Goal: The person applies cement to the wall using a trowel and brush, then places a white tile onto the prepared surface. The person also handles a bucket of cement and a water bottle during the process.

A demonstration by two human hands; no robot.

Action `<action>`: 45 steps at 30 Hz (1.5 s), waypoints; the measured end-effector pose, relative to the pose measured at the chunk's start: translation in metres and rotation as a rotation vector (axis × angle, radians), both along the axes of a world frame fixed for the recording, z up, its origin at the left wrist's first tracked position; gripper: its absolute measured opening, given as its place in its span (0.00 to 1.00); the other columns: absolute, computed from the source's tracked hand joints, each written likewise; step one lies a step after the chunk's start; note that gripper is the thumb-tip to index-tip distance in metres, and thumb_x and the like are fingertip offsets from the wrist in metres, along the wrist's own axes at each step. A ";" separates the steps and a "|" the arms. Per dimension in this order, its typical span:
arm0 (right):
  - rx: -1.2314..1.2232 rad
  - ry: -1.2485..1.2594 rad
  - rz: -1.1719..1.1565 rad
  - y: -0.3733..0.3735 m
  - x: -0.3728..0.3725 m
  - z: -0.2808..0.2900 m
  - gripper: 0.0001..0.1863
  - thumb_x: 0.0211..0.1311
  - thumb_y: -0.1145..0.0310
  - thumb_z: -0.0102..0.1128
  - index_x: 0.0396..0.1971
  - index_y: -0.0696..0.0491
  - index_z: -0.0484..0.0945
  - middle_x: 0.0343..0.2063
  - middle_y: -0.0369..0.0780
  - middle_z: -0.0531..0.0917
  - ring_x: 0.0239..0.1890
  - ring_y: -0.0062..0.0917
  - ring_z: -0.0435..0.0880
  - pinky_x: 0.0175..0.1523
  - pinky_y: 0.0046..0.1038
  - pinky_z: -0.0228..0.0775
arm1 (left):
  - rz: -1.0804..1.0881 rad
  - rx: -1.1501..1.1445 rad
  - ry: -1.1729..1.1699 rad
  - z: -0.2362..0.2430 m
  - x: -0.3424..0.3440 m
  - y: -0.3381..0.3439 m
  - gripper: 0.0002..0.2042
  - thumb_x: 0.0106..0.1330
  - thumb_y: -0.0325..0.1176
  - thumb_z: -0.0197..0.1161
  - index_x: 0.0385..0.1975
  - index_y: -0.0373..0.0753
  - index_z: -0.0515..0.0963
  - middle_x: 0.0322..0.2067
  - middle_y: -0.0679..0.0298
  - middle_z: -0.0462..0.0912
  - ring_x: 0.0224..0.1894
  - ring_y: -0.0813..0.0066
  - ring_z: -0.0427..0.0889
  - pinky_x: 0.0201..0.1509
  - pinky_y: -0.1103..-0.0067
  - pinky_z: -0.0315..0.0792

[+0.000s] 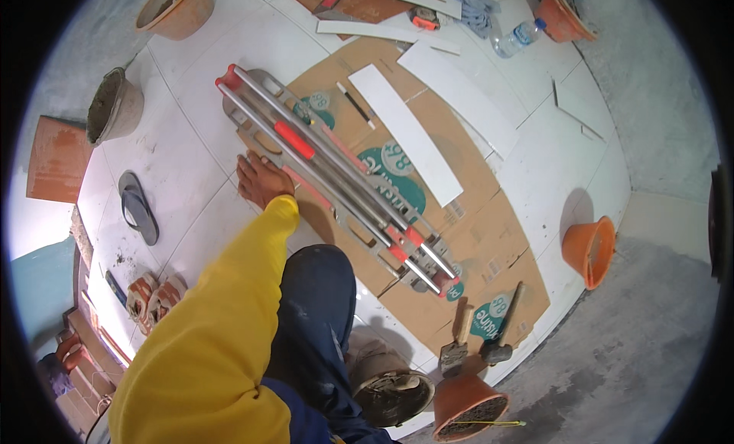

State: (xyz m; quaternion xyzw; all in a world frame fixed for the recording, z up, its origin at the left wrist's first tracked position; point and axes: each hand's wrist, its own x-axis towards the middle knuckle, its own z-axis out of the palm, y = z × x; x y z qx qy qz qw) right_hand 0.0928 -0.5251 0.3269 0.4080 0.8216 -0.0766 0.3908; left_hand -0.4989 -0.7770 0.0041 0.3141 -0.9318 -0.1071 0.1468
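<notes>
My left hand (264,182), in a yellow sleeve, rests palm down with its fingers apart on the white tiled floor. It lies beside a manual tile cutter (348,186), close to the cutter's left edge, and holds nothing. Two shiny rails with red end pieces and a red grip run the length of the cutter. The cutter lies slantwise on a flattened cardboard sheet (505,270). Just right of it are a narrow white tile strip (405,134) and a dark pen or marker (355,106). My right hand is out of view.
A trowel (456,343) and a mallet (505,333) lie at the cardboard's near end. Buckets stand around, including an orange one (589,251) and a mortar-filled one (391,394). At left are a sandal (138,207) and shoes (154,297); a water bottle (520,37) lies at the back.
</notes>
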 end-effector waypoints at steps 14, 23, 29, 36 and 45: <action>0.114 0.734 0.364 0.176 -0.502 -0.017 0.19 0.69 0.56 0.67 0.51 0.54 0.82 0.42 0.50 0.88 0.43 0.48 0.86 0.48 0.44 0.79 | 0.022 0.015 -0.143 0.000 -0.007 -0.004 0.24 0.81 0.42 0.45 0.74 0.44 0.65 0.76 0.52 0.61 0.78 0.55 0.59 0.77 0.52 0.53; 0.512 0.809 0.601 0.315 -0.928 -0.107 0.38 0.66 0.49 0.69 0.67 0.59 0.71 0.51 0.58 0.84 0.55 0.53 0.84 0.59 0.45 0.77 | -0.051 0.048 -0.174 0.018 -0.008 -0.014 0.27 0.82 0.42 0.41 0.76 0.37 0.60 0.77 0.47 0.59 0.79 0.47 0.57 0.77 0.51 0.49; 0.456 0.857 0.703 0.406 -0.985 -0.102 0.39 0.67 0.56 0.66 0.72 0.59 0.64 0.63 0.58 0.76 0.63 0.52 0.79 0.68 0.45 0.71 | -0.090 0.130 -0.236 0.024 -0.017 -0.001 0.28 0.81 0.42 0.39 0.76 0.34 0.59 0.77 0.45 0.58 0.79 0.45 0.54 0.77 0.50 0.48; 0.579 0.847 0.528 0.334 -0.933 -0.149 0.19 0.67 0.59 0.69 0.48 0.57 0.81 0.46 0.53 0.81 0.49 0.50 0.84 0.54 0.47 0.78 | -0.095 0.051 -0.226 0.021 -0.004 -0.012 0.29 0.81 0.43 0.39 0.76 0.34 0.59 0.77 0.45 0.57 0.79 0.44 0.53 0.77 0.50 0.48; 0.569 1.111 0.624 0.243 -0.748 -0.025 0.16 0.71 0.61 0.65 0.47 0.59 0.83 0.44 0.51 0.81 0.43 0.47 0.86 0.48 0.45 0.80 | -0.076 -0.062 -0.147 -0.002 -0.001 -0.009 0.25 0.79 0.39 0.47 0.73 0.39 0.65 0.75 0.51 0.62 0.78 0.53 0.59 0.75 0.54 0.55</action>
